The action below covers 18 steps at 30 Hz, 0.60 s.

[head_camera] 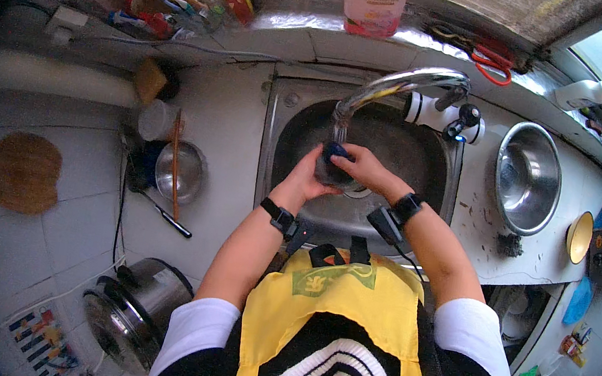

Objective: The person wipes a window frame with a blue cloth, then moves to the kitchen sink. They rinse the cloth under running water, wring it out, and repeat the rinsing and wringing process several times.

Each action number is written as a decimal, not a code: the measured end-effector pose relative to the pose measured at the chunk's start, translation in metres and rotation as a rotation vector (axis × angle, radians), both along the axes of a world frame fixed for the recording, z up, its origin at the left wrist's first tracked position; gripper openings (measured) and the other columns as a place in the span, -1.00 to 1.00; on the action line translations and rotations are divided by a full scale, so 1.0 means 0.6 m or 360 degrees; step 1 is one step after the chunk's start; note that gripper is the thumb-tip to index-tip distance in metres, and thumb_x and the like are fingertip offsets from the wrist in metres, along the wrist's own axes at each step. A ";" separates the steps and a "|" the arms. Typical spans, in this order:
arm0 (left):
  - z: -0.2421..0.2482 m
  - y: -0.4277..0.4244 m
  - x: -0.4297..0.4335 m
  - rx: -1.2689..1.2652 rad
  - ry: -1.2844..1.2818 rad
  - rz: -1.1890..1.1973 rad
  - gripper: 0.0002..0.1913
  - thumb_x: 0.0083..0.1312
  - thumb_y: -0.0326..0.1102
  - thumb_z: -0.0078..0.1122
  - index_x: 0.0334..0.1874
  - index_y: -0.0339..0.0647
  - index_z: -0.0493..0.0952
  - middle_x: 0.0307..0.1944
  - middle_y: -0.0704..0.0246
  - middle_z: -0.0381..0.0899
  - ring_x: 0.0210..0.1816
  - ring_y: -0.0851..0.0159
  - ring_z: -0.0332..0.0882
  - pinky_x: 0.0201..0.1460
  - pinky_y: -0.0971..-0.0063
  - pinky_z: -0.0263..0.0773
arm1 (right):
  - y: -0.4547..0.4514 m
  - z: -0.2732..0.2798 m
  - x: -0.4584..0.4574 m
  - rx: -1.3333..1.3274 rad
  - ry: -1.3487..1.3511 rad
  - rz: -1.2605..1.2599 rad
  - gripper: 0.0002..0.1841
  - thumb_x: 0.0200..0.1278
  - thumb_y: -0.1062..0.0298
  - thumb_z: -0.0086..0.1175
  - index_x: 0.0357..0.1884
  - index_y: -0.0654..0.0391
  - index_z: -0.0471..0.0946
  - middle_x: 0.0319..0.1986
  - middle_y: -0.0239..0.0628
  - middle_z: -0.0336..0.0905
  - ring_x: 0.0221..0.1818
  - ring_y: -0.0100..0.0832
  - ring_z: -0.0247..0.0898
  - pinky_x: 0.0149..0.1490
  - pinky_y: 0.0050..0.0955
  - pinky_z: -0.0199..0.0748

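Observation:
Both hands are over a stainless steel sink [389, 224], beneath the mouth of a stream from the curved chrome faucet [404, 81]. My left hand [305, 176] grips a roundish, glassy-looking vessel [332, 175] from its left side and below; what exactly it is cannot be made out. My right hand [365, 168] holds a dark blue thing [334, 151], perhaps a cloth or a lid, against the vessel's top. Part of the vessel is hidden by the fingers. A white cylindrical fitting [426, 112] with a black knob sits at the sink's back right corner.
Right of the sink stand a large steel basin [529, 178], a dark scrubber [509, 245] and a yellow bowl [579, 237]. On the left are a small steel bowl [186, 174] and a metal cooker [143, 304]. A pink bottle [373, 0] and red scissors [492, 62] lie along the ledge.

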<state>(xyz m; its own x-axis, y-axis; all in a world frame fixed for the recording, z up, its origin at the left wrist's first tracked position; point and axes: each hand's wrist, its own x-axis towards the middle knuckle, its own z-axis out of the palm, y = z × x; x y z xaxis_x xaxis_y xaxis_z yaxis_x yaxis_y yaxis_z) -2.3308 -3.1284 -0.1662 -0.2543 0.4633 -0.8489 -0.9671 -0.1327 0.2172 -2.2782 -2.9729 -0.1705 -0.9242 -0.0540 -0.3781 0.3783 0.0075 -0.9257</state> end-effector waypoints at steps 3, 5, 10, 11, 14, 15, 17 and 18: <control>-0.008 0.024 0.003 0.0260 -0.0093 0.0039 -0.50 0.37 0.16 -0.06 0.03 -0.18 0.42 -0.07 0.15 0.51 -0.04 0.06 0.52 0.02 -0.04 0.46 | -0.008 0.080 0.034 -0.0180 -0.0007 0.0155 -0.74 0.24 0.19 0.19 -0.23 0.20 0.57 -0.36 -0.40 0.55 -0.30 -0.59 0.40 -0.17 -0.54 0.40; -0.013 0.032 0.005 0.0275 -0.0079 -0.0047 -0.50 0.33 0.20 -0.01 -0.07 -0.16 0.45 -0.19 0.24 0.54 -0.11 0.15 0.54 0.02 0.11 0.46 | -0.025 0.105 0.049 -0.0204 0.0027 0.0109 -0.73 0.18 0.14 0.23 -0.29 0.17 0.59 -0.39 -0.45 0.53 -0.35 -0.64 0.38 -0.24 -0.58 0.38; 0.002 0.037 0.032 0.0233 0.0048 0.0423 -0.60 0.40 0.09 -0.07 -0.11 -0.15 0.44 -0.20 0.28 0.56 -0.13 0.17 0.54 -0.01 0.23 0.47 | -0.057 0.097 0.033 0.0308 0.0170 -0.0231 -0.61 0.21 0.05 0.14 -0.37 0.28 0.60 -0.52 -0.12 0.57 -0.44 -0.34 0.52 -0.27 -0.35 0.42; 0.009 0.043 0.037 0.0218 0.0071 0.0441 -0.62 0.41 0.06 -0.09 -0.09 -0.15 0.44 -0.18 0.28 0.56 -0.12 0.17 0.54 0.00 0.21 0.47 | -0.057 0.090 0.024 0.0529 0.0157 -0.0243 -0.57 0.22 0.03 0.11 -0.38 0.31 0.59 -0.54 -0.03 0.57 -0.45 -0.25 0.54 -0.26 -0.30 0.43; 0.022 0.059 0.048 0.0246 0.0136 0.0423 -0.65 0.46 -0.03 -0.17 -0.01 -0.15 0.43 -0.13 0.29 0.56 -0.06 0.15 0.54 0.05 0.15 0.45 | -0.049 0.072 -0.002 0.0773 0.0061 -0.0718 -0.52 0.26 0.01 0.00 -0.44 0.33 0.57 -0.52 0.11 0.54 -0.39 0.05 0.54 -0.24 -0.18 0.43; 0.024 0.060 0.049 0.0213 0.0101 0.0405 -0.62 0.46 0.00 -0.20 0.02 -0.14 0.42 -0.12 0.30 0.57 -0.06 0.14 0.54 0.08 0.13 0.45 | -0.048 0.068 -0.005 0.0810 0.0085 -0.0958 -0.53 0.26 0.02 0.00 -0.45 0.33 0.57 -0.53 0.11 0.54 -0.39 0.07 0.54 -0.24 -0.16 0.43; 0.022 0.058 0.042 0.0188 0.0181 0.0387 -0.59 0.47 0.05 -0.25 0.00 -0.14 0.43 -0.11 0.27 0.57 -0.05 0.12 0.54 0.09 0.11 0.43 | -0.052 0.060 -0.004 0.0729 0.0032 -0.0745 -0.54 0.23 0.01 -0.01 -0.44 0.29 0.58 -0.42 0.19 0.53 -0.27 0.18 0.49 -0.16 -0.03 0.43; 0.019 0.051 0.035 0.0178 0.0117 0.0366 -0.57 0.46 0.08 -0.26 -0.01 -0.13 0.43 -0.10 0.26 0.57 -0.04 0.11 0.54 0.09 0.10 0.43 | -0.057 0.055 0.000 0.0774 0.0043 -0.0701 -0.55 0.23 0.01 -0.01 -0.44 0.29 0.58 -0.42 0.19 0.53 -0.27 0.18 0.49 -0.16 -0.03 0.43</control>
